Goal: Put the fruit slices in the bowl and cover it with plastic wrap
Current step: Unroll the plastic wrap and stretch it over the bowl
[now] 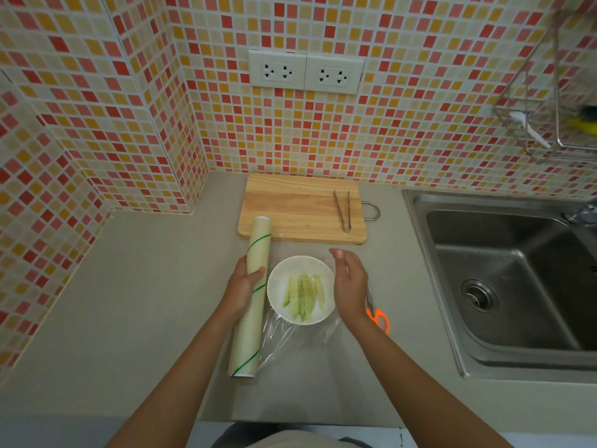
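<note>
Nearby, left hand [240, 286] grips wrap roll [253, 295]; right hand [350, 282] relaxed open beside bowl [277, 279].

Slices [303, 294] in bowl [277, 279]; roll [250, 305] left, board [290, 205] behind.

Your counter [135, 302]: matt grey, smooth. Cutting board [297, 208] at 12 o'clock of bowl [281, 279]: pale wood, visible grain. Bowl: glossy white. Wrap [290, 337] over it: clear, crinkled, shiny plastic. Sink [517, 286] at 3 o'clock: brushed metal. Wall tiles [323, 140]: glossy.
</note>
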Motion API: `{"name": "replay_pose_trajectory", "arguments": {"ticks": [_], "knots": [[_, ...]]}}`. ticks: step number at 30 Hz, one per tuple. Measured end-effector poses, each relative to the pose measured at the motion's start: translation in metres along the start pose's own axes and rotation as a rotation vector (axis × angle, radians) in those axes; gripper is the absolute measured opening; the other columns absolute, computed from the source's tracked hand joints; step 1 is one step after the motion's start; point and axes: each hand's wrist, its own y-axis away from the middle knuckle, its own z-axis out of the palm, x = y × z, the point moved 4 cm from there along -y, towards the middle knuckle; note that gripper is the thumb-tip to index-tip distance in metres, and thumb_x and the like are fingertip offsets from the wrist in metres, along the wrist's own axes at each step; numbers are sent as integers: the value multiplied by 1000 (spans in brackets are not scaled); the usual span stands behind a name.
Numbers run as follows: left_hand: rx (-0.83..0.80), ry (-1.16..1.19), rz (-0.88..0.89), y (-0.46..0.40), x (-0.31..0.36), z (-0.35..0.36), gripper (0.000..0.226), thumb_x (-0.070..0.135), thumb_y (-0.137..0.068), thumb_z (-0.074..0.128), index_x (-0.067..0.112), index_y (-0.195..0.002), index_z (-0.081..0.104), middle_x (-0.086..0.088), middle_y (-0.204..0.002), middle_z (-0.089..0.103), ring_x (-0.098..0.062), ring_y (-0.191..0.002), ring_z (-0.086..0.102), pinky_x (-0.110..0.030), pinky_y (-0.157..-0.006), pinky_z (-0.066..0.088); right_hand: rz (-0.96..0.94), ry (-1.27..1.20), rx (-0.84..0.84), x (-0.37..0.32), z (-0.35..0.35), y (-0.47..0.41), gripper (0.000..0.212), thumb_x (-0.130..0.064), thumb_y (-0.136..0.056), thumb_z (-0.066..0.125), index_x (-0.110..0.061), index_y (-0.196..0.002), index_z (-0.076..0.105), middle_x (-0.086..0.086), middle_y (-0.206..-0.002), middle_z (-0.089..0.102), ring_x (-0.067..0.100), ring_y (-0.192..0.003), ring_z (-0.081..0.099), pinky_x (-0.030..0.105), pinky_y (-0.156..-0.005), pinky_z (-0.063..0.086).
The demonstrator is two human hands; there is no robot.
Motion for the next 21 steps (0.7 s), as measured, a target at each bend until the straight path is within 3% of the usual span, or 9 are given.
{"name": "replay_pose_trajectory", "arguments": {"ticks": [3, 6, 9, 12, 15, 18, 21], "knots": [[-7, 24, -13, 0, -2, 2, 39, 19, -93, 56, 17, -130, 45, -14, -119, 60, -37, -102, 61, -60, -93, 48, 67, -37, -107, 9, 11, 9, 29, -20, -101, 43, -11, -116, 66, -7, -110, 65, 4, -107, 57, 14, -93, 42], [-9, 28, -9, -1, -2, 2, 40, 19, -93, 56, 16, -131, 45, -16, -120, 60, -34, -97, 61, -59, -90, 50, 128, -88, -117, 19, 14, 12, 29, -17, -100, 44, -9, -117, 66, -5, -112, 65, 10, -110, 58, 19, -94, 42], [-9, 16, 0, -1, -1, 2, 41, 17, -93, 55, 15, -133, 44, -17, -124, 59, -32, -100, 60, -56, -94, 49, 247, -176, -85, 26, 19, 10, 28, -15, -98, 47, -6, -116, 66, 6, -117, 67, 18, -114, 59, 30, -99, 46], [3, 18, -6, -1, 1, 3, 41, 16, -93, 55, 13, -133, 43, -19, -124, 58, -39, -107, 60, -61, -96, 46, 367, -269, -77, 32, 20, 8, 29, -13, -97, 49, -3, -119, 65, 10, -121, 66, 22, -115, 60, 39, -102, 46], [7, 8, -4, -1, 2, 4, 41, 16, -94, 54, 13, -133, 43, -19, -124, 58, -42, -110, 59, -61, -95, 46, 446, -378, -121, 35, 20, 9, 31, -17, -99, 47, -3, -119, 64, 14, -117, 68, 26, -107, 64, 40, -92, 53], [-1, -9, -2, -1, 2, 3, 41, 17, -94, 55, 13, -133, 44, -16, -121, 59, -39, -110, 59, -55, -96, 47, 472, -386, -132, 35, 20, 10, 30, -21, -99, 46, -8, -113, 68, 11, -105, 70, 21, -91, 67, 26, -70, 56], [-6, -40, 7, 0, 1, 1, 39, 19, -93, 55, 15, -131, 46, -10, -120, 61, -32, -110, 60, -46, -95, 47, 444, -332, -120, 35, 20, 9, 30, -22, -99, 45, -9, -112, 69, 10, -102, 71, 19, -88, 67, 20, -65, 55]]}}
